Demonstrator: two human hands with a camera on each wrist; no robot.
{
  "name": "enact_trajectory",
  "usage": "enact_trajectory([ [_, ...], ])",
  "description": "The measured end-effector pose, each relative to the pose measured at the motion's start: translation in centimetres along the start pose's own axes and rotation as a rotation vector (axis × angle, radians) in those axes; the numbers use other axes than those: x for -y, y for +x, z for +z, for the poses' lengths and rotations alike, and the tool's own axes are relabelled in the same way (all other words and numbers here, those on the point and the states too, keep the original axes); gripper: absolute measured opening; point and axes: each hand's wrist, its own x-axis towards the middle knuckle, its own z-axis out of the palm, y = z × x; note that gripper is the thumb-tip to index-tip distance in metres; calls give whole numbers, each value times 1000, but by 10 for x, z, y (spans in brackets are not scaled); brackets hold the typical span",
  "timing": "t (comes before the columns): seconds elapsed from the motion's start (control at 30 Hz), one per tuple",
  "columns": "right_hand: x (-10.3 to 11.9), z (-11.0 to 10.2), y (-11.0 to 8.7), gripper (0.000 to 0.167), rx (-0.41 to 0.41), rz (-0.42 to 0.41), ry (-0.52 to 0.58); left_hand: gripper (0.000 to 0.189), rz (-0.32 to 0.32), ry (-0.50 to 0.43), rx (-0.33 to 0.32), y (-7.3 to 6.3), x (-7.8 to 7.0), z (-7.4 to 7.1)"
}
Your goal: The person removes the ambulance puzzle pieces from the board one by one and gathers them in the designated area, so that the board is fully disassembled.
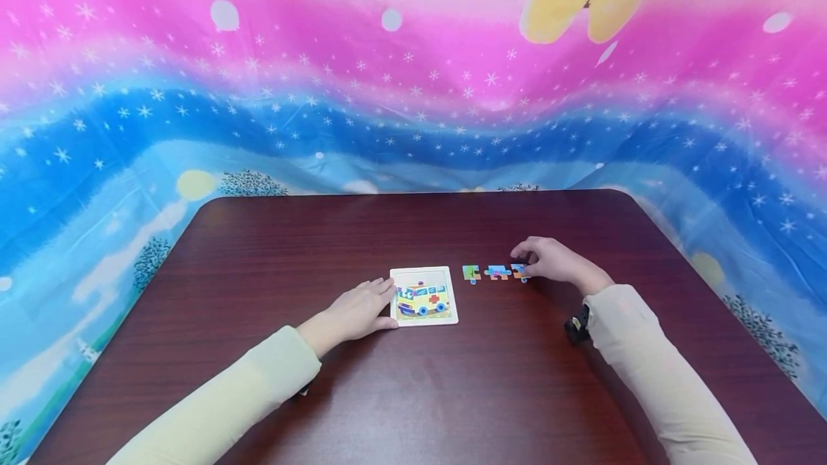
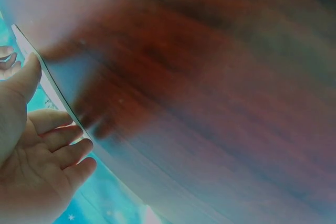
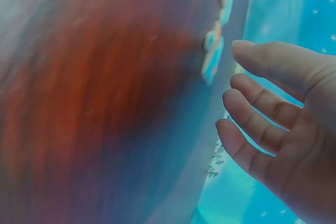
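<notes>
the rightmost puzzle piece (image 1: 517, 270) lies just left of the nearer right hand (image 1: 555, 262), fingers apart; the left hand (image 1: 359, 308), fingers apart, touches the puzzle board (image 1: 426, 322)

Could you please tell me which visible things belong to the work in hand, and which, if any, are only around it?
Part of the work:
- ambulance puzzle board, left hand at its edge
- three loose puzzle pieces, right hand by the rightmost

Only around it:
- dark wooden table
- patterned cloth behind
</notes>
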Motion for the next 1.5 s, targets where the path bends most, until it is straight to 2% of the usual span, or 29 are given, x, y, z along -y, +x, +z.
enact_trajectory([
  [0.2, 16, -4, 3, 34, -5, -22, 14, 64, -3, -1, 1, 0, 0, 0],
  [0.73, 68, 8, 24, 34, -42, -206, 32, 65, 4, 7, -3, 0, 0, 0],
  [1.0, 96, 23, 33, 34, 15, -209, 62, 64, 6, 3, -14, -1, 0, 0],
  [1.27, 119, 42, 42, 31, 57, -296, 5, 65, -1, 4, -15, 0, 0, 1],
  [1.5, 136, 54, 49, 32, 104, -273, -8, 66, -10, -6, -13, 0, 0, 0],
])
